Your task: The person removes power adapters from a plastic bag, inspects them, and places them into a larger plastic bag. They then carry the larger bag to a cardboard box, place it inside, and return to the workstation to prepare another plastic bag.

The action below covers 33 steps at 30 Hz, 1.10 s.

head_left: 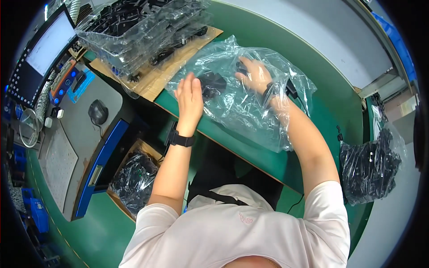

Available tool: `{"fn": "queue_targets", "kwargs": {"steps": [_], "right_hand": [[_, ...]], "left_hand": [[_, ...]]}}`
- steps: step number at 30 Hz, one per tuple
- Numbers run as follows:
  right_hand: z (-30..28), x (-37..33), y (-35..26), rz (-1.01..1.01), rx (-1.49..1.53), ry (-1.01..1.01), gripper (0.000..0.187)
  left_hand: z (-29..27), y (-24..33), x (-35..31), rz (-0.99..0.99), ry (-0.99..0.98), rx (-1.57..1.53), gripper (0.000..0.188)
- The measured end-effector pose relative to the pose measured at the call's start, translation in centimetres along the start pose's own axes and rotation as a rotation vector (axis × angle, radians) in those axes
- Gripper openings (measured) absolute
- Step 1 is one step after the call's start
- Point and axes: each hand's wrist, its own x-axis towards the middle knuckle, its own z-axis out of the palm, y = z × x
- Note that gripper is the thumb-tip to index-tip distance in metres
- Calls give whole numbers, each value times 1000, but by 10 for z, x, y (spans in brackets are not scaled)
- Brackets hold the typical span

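Observation:
A large clear plastic bag (232, 105) lies spread over the green bench. My right hand (255, 77) is inside it, with thumb and fingers curled about a small black part (241, 68). Wrinkled film blurs the exact contact. A dark clump of parts (212, 85) shows through the bag's left side. Beside that clump, my left hand (190, 97) is held with its fingers stretched out and nothing in it. It is at the bag's left edge; whether it touches the film I cannot tell.
Stacked clear trays of black parts (134, 40) stand on cardboard (154, 82) at far left. A monitor (49, 49) and mouse (98, 111) are left. Below sits a box with bagged black parts (136, 181). Another filled bag (371, 165) is right.

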Motion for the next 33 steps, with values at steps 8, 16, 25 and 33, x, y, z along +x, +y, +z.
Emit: {"fn": "queue_targets", "kwargs": {"steps": [8,16,25,33], "right_hand": [[-19,-1,-26,-70,111,-45,41],[-19,9,-54,-245,380,-461,87],[4,10,-74,-312,297,-334,86],[-9,-5,-80,-356,372,-408,83]], "left_hand": [[1,-6,2,-92,-24,-50,47],[6,-2,1,-26,-70,95,49],[12,1,-1,6,-97,227,57],[8,7,1,13,-159,255,64]]}}
